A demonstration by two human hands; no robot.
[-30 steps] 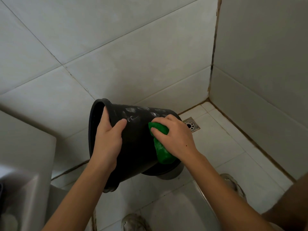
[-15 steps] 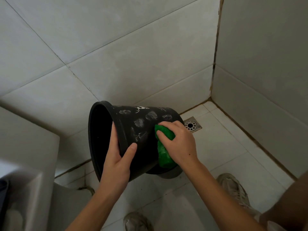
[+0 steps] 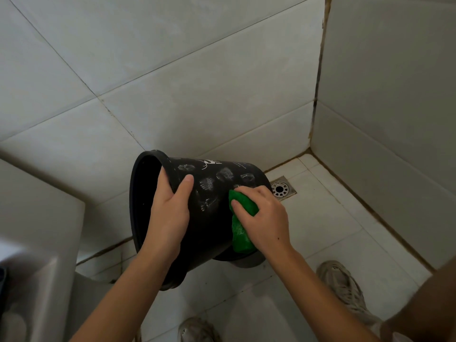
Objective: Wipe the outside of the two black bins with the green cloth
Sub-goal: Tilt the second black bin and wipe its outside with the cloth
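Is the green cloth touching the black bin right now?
Touching. The head view shows the right hand pressing the green cloth flat against the black bin's outer wall, with no gap visible.

Bin (image 3: pixel 209 218) between both hands, drain (image 3: pixel 281 188) behind, seemingly second bin beneath.

bin (image 3: pixel 212 218) base: behind green cloth (image 3: pixel 243 225) | left fingers: inside rim | shoes (image 3: pixel 345 290): cropped

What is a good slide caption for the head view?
Left hand grips the tilted black bin while right hand presses the green cloth against it.
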